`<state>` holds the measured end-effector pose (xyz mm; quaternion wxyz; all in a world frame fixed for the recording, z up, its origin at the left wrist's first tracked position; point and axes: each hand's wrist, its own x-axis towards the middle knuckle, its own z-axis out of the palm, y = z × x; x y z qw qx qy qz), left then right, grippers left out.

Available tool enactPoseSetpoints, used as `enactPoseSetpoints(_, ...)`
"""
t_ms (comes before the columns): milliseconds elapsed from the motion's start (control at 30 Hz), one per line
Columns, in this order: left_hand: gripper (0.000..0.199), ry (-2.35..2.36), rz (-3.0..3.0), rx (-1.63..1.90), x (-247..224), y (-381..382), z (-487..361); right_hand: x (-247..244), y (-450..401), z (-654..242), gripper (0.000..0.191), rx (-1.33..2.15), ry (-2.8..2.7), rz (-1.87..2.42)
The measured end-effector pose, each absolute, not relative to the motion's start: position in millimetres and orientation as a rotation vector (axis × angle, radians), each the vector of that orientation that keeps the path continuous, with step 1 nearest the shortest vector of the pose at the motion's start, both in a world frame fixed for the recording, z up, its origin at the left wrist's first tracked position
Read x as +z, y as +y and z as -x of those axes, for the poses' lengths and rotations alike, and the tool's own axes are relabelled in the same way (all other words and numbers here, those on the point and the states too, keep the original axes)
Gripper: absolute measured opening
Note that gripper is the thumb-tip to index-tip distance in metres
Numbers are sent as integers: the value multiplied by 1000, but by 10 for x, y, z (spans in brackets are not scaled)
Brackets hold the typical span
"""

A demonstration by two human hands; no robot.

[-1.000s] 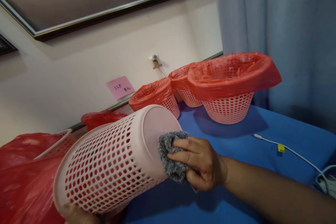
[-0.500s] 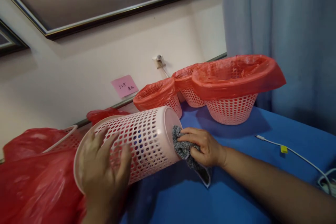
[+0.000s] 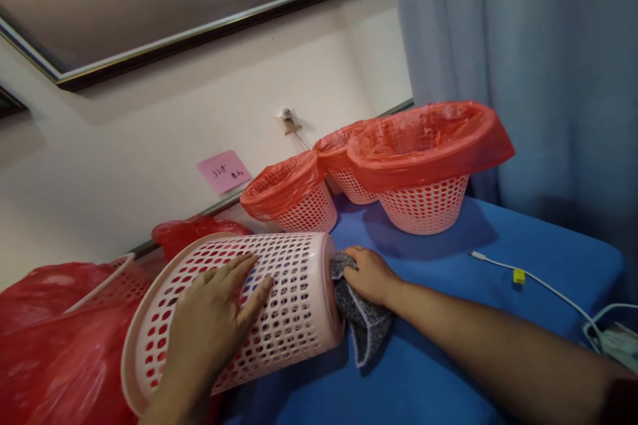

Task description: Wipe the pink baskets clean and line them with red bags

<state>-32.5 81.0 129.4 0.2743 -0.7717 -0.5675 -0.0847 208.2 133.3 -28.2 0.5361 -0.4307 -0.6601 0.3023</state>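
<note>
A pale pink perforated plastic basket [image 3: 294, 319] lies on its side, its base turned to the right. My left hand [image 3: 212, 312] rests on the basket's side with the fingers stretched out and the thumb apart. At the base, my right hand [image 3: 371, 273] is closed on a grey cloth [image 3: 366, 325] and presses it against the plastic. One corner of the cloth hangs down over the blue table [image 3: 419, 365]. The right fingertips are partly hidden behind the basket's base and the cloth.
Several pink baskets lined with red bags, such as the large one [image 3: 423, 202], stand along the wall. Red plastic bags [image 3: 60, 358] are heaped at the left beside another basket [image 3: 122, 285]. A white cable [image 3: 548, 292] with a yellow tag lies right, near a blue curtain [image 3: 498, 66].
The basket has turned slightly so its base faces more to the right and lower. My left hand has settled on its side. My right hand has shifted with the cloth across the base.
</note>
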Motion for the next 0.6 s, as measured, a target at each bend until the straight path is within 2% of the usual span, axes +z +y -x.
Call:
enactPoseSetpoints(100, 60, -1377, 1973, -328, 1170, 690, 371, -257, 1343, -2104, 22, 746, -1548, 1063)
enactPoseSetpoints(200, 49, -1258, 1904, -437, 991, 540, 420, -196, 1182, -2145, 42, 564, -1526, 723)
enactPoseSetpoints(300, 45, -1223, 1858, -543, 754, 385, 473, -175, 1041, -2121, 46, 434, -1587, 484)
enactPoseSetpoints(400, 47, -1236, 1810, -653, 521, 274, 529, -221, 1096, -2039, 31, 661, -1717, 883)
enactPoseSetpoints(500, 38, -1241, 1844, -710, 379, 217, 590, -275, 1259, -1999, 15, 804, -1694, 1149)
enactPoseSetpoints(600, 26, -1274, 1832, -825, 323, 174, 649, -276, 1327, -2035, 24, 770, -1608, 1160)
